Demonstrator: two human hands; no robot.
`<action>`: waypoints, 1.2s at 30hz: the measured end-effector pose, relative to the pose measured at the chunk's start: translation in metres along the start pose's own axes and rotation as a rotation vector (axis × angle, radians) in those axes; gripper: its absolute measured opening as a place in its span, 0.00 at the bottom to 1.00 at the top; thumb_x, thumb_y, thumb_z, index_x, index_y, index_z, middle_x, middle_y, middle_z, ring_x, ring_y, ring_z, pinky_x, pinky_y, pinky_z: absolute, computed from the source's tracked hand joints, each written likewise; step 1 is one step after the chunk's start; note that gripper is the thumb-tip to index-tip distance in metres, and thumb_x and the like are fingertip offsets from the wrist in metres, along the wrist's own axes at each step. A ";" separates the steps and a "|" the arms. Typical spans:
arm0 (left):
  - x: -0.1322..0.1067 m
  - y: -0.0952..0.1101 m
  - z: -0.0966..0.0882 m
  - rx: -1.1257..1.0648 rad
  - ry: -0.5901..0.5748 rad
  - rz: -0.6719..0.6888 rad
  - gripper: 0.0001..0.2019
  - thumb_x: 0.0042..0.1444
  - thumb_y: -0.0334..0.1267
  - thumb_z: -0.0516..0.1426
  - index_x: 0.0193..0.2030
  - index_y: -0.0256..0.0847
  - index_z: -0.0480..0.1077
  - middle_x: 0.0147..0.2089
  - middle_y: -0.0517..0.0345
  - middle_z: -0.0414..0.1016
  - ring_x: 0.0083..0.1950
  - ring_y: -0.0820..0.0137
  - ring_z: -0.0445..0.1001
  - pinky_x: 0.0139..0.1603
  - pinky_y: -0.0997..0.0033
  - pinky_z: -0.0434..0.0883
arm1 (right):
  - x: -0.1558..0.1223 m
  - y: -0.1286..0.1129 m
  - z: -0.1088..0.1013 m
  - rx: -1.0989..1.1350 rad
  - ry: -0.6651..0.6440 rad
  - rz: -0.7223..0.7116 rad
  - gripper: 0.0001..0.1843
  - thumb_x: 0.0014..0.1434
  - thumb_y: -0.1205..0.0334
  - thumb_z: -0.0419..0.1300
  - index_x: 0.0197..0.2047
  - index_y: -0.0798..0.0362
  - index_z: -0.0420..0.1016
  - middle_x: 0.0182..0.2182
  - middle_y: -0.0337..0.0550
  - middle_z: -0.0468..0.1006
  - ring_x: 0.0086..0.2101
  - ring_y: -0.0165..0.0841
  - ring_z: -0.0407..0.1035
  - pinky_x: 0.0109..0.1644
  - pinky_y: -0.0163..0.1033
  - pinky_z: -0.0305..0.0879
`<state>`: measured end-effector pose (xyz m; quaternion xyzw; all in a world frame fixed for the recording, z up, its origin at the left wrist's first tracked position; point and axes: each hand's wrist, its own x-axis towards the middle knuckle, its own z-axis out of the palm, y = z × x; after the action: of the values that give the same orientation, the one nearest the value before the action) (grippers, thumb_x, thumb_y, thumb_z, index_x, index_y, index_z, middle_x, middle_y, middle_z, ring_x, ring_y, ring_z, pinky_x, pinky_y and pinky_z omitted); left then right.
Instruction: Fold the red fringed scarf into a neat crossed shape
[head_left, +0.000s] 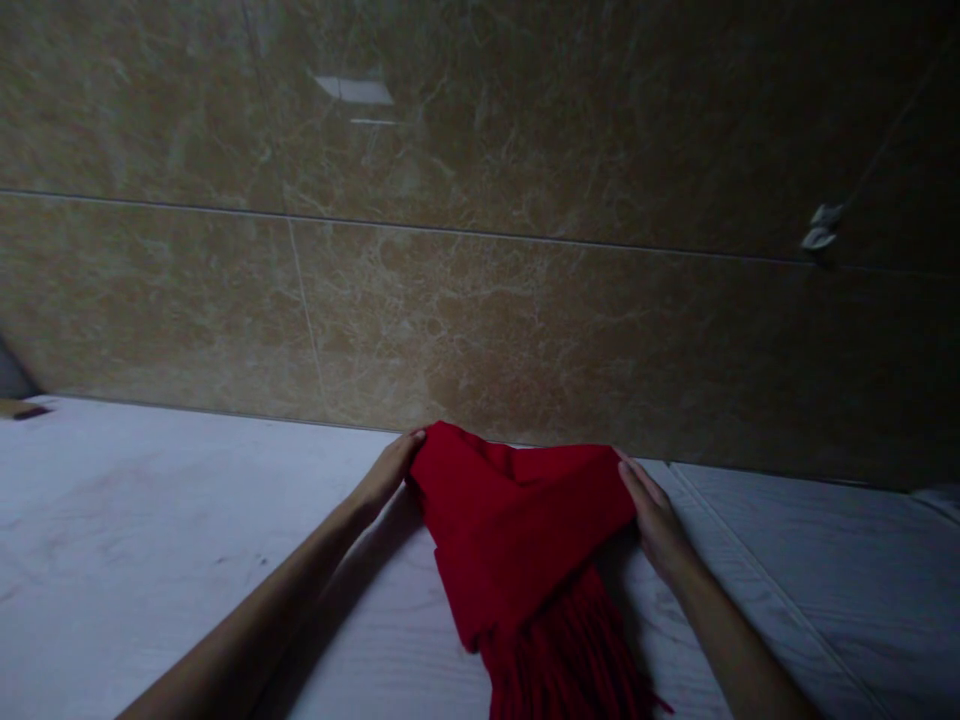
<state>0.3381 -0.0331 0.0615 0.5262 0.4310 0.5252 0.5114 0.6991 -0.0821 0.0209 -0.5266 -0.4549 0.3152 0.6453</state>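
Note:
A red scarf with a long fringe lies folded across itself on the white wood-grain surface, its fringed end toward me. My left hand grips its upper left corner, the thumb on top and the other fingers mostly hidden behind the cloth. At the upper right corner my right hand is closed on the scarf's edge, with part of the fingers out of sight beneath it. Between my hands the far edge sags slightly in the middle.
A brown marbled tile wall rises right behind the white surface. A small white fitting with a thin cord hangs on the wall at right. A flat brown object lies at the far left edge.

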 end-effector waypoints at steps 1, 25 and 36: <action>0.003 0.004 -0.004 0.067 0.021 0.049 0.24 0.57 0.50 0.57 0.57 0.41 0.74 0.58 0.49 0.77 0.62 0.53 0.71 0.64 0.55 0.65 | 0.003 -0.003 -0.002 -0.038 0.019 -0.061 0.33 0.55 0.37 0.62 0.58 0.46 0.74 0.59 0.49 0.76 0.59 0.45 0.68 0.66 0.53 0.61; 0.039 0.016 0.028 1.033 -0.199 0.152 0.15 0.58 0.45 0.53 0.26 0.43 0.74 0.38 0.44 0.82 0.48 0.54 0.77 0.53 0.61 0.67 | 0.015 -0.062 0.044 -1.190 -0.350 -0.087 0.28 0.70 0.57 0.39 0.52 0.52 0.80 0.55 0.54 0.78 0.55 0.44 0.71 0.58 0.45 0.61; 0.060 0.033 0.037 1.009 -0.203 0.214 0.17 0.56 0.48 0.57 0.20 0.44 0.72 0.32 0.43 0.80 0.45 0.50 0.78 0.52 0.56 0.67 | 0.035 -0.089 0.052 -1.310 -0.442 -0.114 0.32 0.71 0.47 0.40 0.47 0.56 0.83 0.49 0.61 0.81 0.53 0.49 0.73 0.58 0.49 0.62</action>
<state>0.3764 0.0195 0.1033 0.7963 0.5224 0.2479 0.1774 0.6588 -0.0526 0.1179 -0.7064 -0.6992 0.0412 0.1020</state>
